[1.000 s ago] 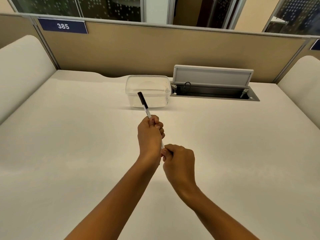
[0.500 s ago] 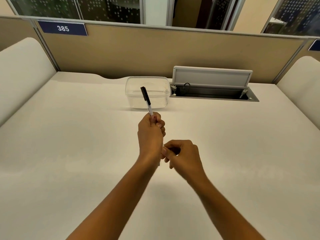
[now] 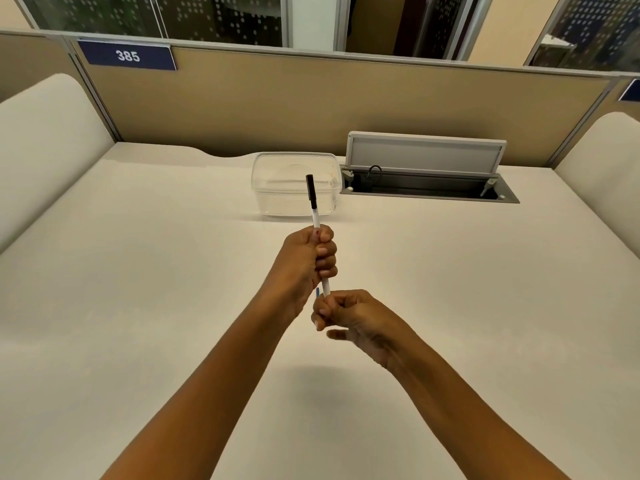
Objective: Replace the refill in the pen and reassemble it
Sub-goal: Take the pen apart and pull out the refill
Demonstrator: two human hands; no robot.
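A white pen [image 3: 314, 216] with a black cap stands almost upright above the desk, cap end pointing away from me. My left hand [image 3: 306, 261] is wrapped in a fist around the middle of its barrel. Just below, my right hand [image 3: 349, 317] pinches the lower end of the pen between thumb and forefinger, with the other fingers loosely spread and blurred. A small blue piece [image 3: 317, 292] shows beside the barrel between the two hands; what it is I cannot tell. The pen's tip is hidden by my right fingers.
A clear plastic box [image 3: 294, 183] sits on the white desk [image 3: 138, 289] behind the pen. To its right is an open cable hatch [image 3: 427, 181] with a raised lid. A tan partition [image 3: 311, 109] closes the back; padded dividers stand at both sides.
My left hand has tilted the pen more upright. My right hand let go briefly, then came back to the pen's lower end, and its lower fingers have spread.
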